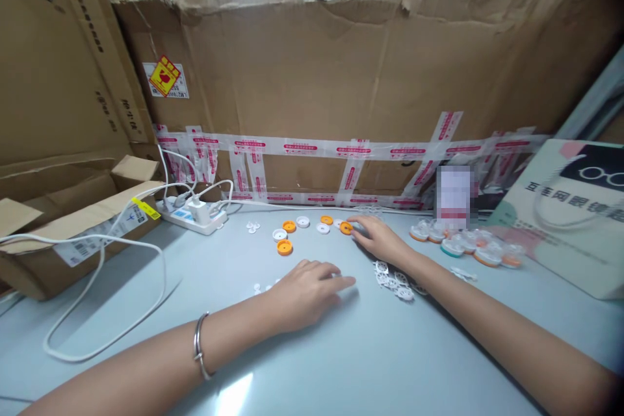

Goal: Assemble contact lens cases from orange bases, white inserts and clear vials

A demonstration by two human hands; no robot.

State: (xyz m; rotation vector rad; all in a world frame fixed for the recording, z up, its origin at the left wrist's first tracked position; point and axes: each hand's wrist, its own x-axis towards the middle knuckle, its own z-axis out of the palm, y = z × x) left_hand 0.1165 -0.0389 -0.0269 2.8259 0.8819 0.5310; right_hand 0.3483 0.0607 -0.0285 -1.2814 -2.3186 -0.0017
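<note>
My right hand (377,237) reaches across the table, fingertips pinched at the edge of a small round orange piece (346,228). Behind that piece a white disc (337,224) shows in part. Nearer to me, my left hand (309,292) hovers low over the table with the index finger stretched out and nothing visible in it. Ahead of it lie several round pieces, among them an orange one (285,247) and a white one (279,235). White openwork wheel-like parts (392,281) lie in a cluster under my right forearm. A few small white three-lobed parts (253,227) sit farther left.
At the right, a pile of clear-topped round pieces (475,248) sits before a printed bag (565,227). A power strip (195,216) with white cables and an open cardboard box (78,227) stand at the left. A tall taped cardboard wall (312,91) closes off the back.
</note>
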